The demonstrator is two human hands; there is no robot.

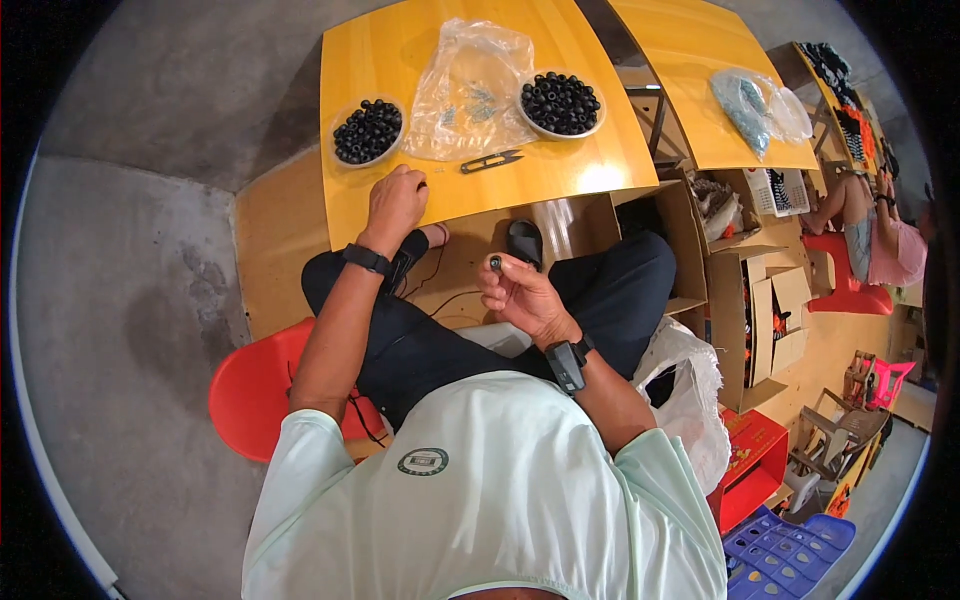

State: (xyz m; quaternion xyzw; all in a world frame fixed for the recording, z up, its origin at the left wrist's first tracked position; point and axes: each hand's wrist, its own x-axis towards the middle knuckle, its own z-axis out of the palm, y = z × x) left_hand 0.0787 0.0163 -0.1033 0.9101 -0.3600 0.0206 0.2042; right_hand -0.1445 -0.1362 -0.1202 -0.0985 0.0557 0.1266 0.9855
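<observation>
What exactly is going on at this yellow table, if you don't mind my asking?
A person sits on a red stool at a low yellow table. The right hand pinches one small black ring at the fingertips, above the lap. The left hand rests on the table's near edge, just below the left bowl of black rings. A second bowl of them sits to the right, with a clear bag between the two and snips in front of it.
</observation>
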